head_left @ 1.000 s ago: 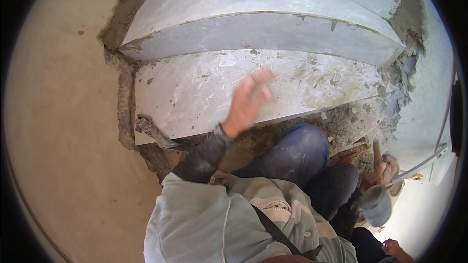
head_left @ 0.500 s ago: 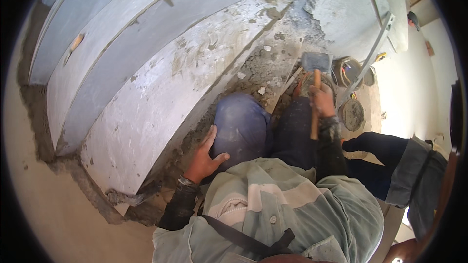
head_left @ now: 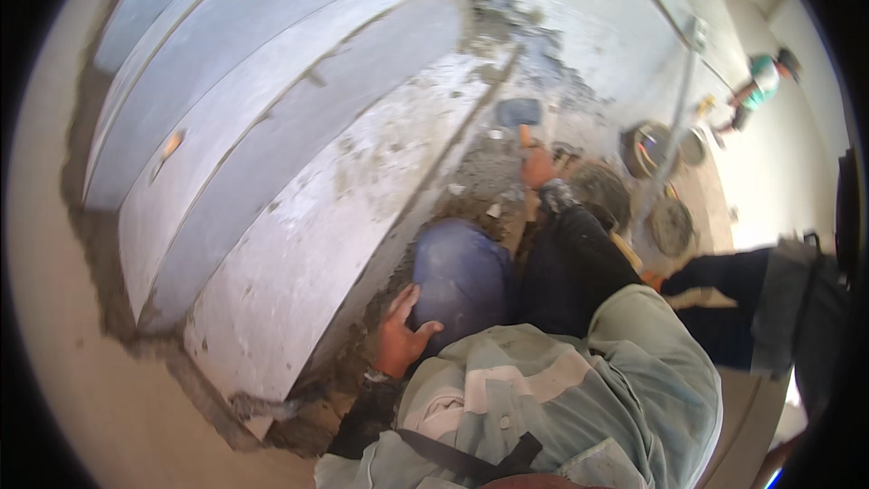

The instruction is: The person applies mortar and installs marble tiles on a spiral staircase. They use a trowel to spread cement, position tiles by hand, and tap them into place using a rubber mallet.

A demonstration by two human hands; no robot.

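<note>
My right hand [head_left: 539,168] grips the wooden handle of a mallet [head_left: 519,112] with a dark grey block head. The arm is stretched forward, and the head is over the rough mortar beside the lowest stair slab [head_left: 335,208]. Whether the mallet touches the mortar, I cannot tell. My left hand [head_left: 400,333] lies on my left knee [head_left: 462,272], thumb and fingers apart, holding nothing. Wet, lumpy mortar [head_left: 484,163] with pale chips in it fills the strip between the slab and my legs.
Curved grey steps rise at the left, with a wooden-handled tool [head_left: 168,149] on one. Mortar buckets [head_left: 672,226] and a long metal straightedge [head_left: 677,118] are at the right. A nearby person's dark-trousered leg [head_left: 720,308] is close on my right; another person [head_left: 765,81] is farther off.
My right hand has moved forward and left with the mallet, away from my right leg to over the mortar. My left hand stays on the knee. A distant person has come into fuller view.
</note>
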